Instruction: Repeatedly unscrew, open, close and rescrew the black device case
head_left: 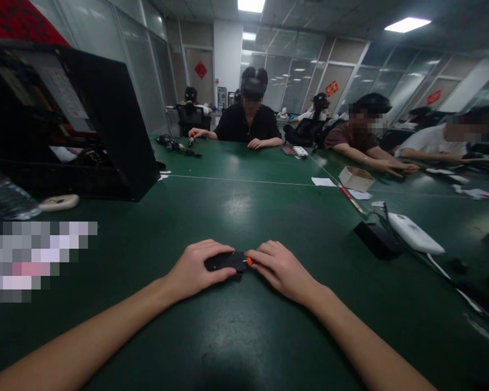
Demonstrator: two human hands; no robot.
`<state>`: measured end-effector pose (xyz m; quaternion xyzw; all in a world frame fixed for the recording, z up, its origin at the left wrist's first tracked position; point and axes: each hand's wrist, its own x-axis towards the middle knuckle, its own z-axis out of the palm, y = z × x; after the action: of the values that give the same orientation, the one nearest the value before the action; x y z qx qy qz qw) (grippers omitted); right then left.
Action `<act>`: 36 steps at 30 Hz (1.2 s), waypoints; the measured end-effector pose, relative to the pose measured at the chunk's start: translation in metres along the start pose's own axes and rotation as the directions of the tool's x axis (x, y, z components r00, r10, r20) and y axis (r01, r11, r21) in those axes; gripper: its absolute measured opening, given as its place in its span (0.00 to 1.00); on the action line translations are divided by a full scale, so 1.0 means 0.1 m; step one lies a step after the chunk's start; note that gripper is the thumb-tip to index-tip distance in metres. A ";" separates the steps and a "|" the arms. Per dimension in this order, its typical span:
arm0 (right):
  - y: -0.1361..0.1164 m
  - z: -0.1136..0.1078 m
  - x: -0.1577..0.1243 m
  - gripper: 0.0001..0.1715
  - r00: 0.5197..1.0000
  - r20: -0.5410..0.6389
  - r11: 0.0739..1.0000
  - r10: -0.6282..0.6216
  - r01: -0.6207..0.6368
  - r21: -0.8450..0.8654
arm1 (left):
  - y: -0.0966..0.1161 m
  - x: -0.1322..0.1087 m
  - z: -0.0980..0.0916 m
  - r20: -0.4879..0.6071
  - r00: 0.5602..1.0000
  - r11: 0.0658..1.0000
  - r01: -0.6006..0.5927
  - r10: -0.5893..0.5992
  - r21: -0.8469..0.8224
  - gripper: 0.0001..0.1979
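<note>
My left hand [199,270] is closed on a flat black part [224,262] with small gold-coloured dots like screw heads, its thumb along the near edge and fingers along the far edge. From the right, my right hand [283,271] pinches a small orange-handled screwdriver [250,261]. Its thin metal shaft points left and meets the right end of the black part, though the exact contact is too small to tell. Most of the handle is hidden by my fingers. Both hands rest low over the green table [236,336].
A large open black case [134,130] stands at the left, with a plastic bottle [8,190] and a beige object [60,203] nearby. To the right lie a black box [377,239], a white device [415,232] with a cable, and a cardboard box [356,179]. Several people sit around.
</note>
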<state>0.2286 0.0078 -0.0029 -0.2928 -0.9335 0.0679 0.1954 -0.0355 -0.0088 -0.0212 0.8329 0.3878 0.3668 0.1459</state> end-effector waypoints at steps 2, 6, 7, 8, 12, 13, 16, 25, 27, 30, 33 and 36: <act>0.00 0.02 0.00 0.18 1.000 0.003 1.000 0.010 -0.010 0.024 | 0.00 0.00 0.00 -0.009 1.000 1.000 0.000 0.000 -0.006 0.18; 0.00 0.03 0.00 0.18 1.000 0.002 0.999 0.013 -0.014 0.053 | -0.01 0.00 0.00 -0.015 1.000 1.000 -0.007 0.007 -0.012 0.18; 0.00 0.03 0.00 0.18 1.000 0.000 0.998 0.015 -0.015 0.056 | -0.01 0.00 0.00 -0.014 1.000 1.000 -0.010 0.010 -0.011 0.18; 0.01 0.03 0.00 0.18 1.000 -0.003 0.998 0.015 -0.015 0.058 | -0.01 0.00 0.00 -0.014 1.000 1.000 -0.013 0.013 -0.009 0.18; 0.00 0.04 -0.01 0.17 1.000 -0.025 1.000 -0.004 0.005 0.031 | 0.00 0.00 0.00 -0.022 0.999 1.000 -0.027 0.027 -0.007 0.18; -0.01 0.04 -0.01 0.17 0.999 -0.030 1.000 -0.017 0.017 0.010 | 0.00 0.00 0.00 -0.024 0.999 1.000 -0.030 0.030 -0.006 0.18; -0.05 0.06 -0.01 0.16 0.996 -0.060 0.995 -0.067 0.062 -0.078 | 0.00 0.00 0.00 -0.022 0.999 0.999 -0.032 0.032 -0.008 0.18; -0.08 0.07 -0.01 0.14 0.994 -0.074 0.997 -0.077 0.077 -0.008 | 0.01 0.01 -0.01 -0.027 0.999 0.999 -0.025 0.024 -0.028 0.17; -0.07 0.07 -0.01 0.14 0.996 -0.062 0.997 -0.062 0.064 0.031 | 0.01 0.01 -0.01 -0.031 0.999 0.999 -0.019 0.018 -0.036 0.17; -0.08 0.07 -0.01 0.14 0.995 -0.074 0.997 -0.070 0.071 0.007 | 0.01 0.01 -0.01 -0.033 0.999 0.999 -0.012 0.010 -0.045 0.18; -0.08 0.05 0.01 0.14 0.981 -0.130 0.983 -0.146 0.129 -0.131 | 0.00 0.01 -0.01 -0.027 1.000 0.999 -0.017 0.015 -0.045 0.18; -0.10 0.04 0.02 0.13 0.956 -0.185 0.952 -0.226 0.176 -0.252 | 0.01 0.01 -0.01 -0.023 0.999 0.999 -0.032 0.031 -0.040 0.18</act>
<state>0.2206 0.0010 -0.0031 -0.2221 -0.9339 -0.0939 0.2638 -0.0356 -0.0087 -0.0200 0.8316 0.3688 0.3862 0.1524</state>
